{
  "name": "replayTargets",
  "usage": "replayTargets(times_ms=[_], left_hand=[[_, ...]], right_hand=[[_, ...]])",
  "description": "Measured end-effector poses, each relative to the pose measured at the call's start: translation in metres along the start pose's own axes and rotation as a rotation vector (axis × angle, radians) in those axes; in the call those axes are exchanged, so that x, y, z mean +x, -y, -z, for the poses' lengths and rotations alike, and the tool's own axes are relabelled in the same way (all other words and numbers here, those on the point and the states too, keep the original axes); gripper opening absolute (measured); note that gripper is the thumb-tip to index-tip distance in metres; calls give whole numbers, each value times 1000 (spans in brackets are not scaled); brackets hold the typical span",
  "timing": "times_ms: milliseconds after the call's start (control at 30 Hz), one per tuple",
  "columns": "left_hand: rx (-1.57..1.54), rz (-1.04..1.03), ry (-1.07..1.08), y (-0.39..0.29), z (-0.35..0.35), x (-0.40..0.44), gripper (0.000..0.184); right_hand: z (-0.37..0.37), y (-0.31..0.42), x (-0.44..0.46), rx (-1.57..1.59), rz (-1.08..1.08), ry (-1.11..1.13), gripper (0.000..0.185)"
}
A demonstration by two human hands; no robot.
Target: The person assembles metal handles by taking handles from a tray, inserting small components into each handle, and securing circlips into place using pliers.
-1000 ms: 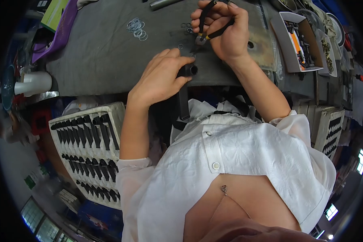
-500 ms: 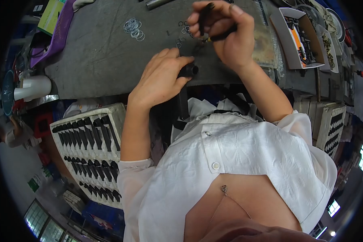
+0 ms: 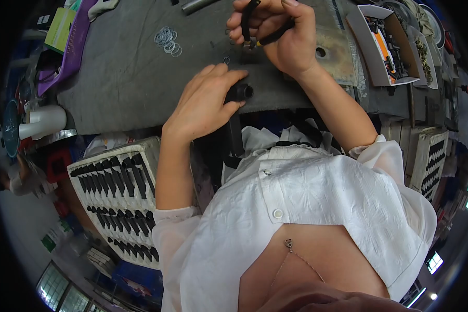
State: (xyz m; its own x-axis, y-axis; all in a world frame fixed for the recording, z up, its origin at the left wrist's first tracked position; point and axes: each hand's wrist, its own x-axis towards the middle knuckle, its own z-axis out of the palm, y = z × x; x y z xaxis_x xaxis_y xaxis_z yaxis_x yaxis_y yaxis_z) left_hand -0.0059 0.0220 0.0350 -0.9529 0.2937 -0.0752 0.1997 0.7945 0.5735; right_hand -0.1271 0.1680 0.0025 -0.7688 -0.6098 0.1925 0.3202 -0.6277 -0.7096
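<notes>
I am seeing a passage over the desk (image 3: 109,83) between the purple basket (image 3: 79,39) and the rings (image 3: 166,39); to the right, the open carton (image 3: 365,51) is blocking passage beyond the plate (image 3: 340,58).

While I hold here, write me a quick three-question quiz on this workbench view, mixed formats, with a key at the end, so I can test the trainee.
1. Multiple choice: What does the right hand hold?
A) a hammer
B) pliers
C) a brush

2. True or false: The pile of thin rings lies inside the purple basket.

3. Fill in the blank: The black tube near the table edge is held by the ____ hand.

Key: 1: B. 2: False; the rings lie on the table. 3: left.
</notes>
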Motion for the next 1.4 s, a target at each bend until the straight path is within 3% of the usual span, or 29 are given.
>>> replayTargets(times_ms=[167, 233, 467, 767, 833, 967, 1067, 1100, 1167, 1233, 1267, 1300, 1400], left_hand=[[-79, 8, -3, 6, 0, 2, 46], [-114, 13, -31, 7, 1, 5, 49], [-149, 55, -19, 12, 2, 15, 61], [11, -3, 131, 4, 5, 33, 65], [45, -8, 148, 3, 4, 34, 64], [74, 2, 164, 0, 5, 35, 64], [108, -5, 157, -6, 7, 37, 62], [106, 48, 210, -11, 11, 39, 61], [105, 101, 265, -12, 11, 39, 60], [119, 15, 165, -6, 5, 37, 60], [117, 18, 163, -4, 3, 36, 60], [124, -5, 134, -2, 1, 35, 60], [117, -29, 110, 0, 0, 35, 61]], right_hand=[[1, 7, 3, -23, 1, -34, 57], [9, 10, 7, -31, -20, 46, 58], [23, 16, 9, -59, 39, 3, 58], [25, 13, 10, -4, 54, -66, 58], [19, 11, 9, -72, 136, -204, 58], [12, 14, 3, -40, 166, -226, 54], [-13, 25, -4, -499, 160, 128, 45], [-17, 30, -6, -618, 71, 192, 65], [-24, 24, -6, -597, 167, 106, 61], [-24, 16, 1, -396, 350, -181, 40], [-11, 19, 1, -405, 314, -244, 51], [-8, 21, 3, -252, 301, -341, 48], [2, 22, -4, -109, 310, -360, 48]])
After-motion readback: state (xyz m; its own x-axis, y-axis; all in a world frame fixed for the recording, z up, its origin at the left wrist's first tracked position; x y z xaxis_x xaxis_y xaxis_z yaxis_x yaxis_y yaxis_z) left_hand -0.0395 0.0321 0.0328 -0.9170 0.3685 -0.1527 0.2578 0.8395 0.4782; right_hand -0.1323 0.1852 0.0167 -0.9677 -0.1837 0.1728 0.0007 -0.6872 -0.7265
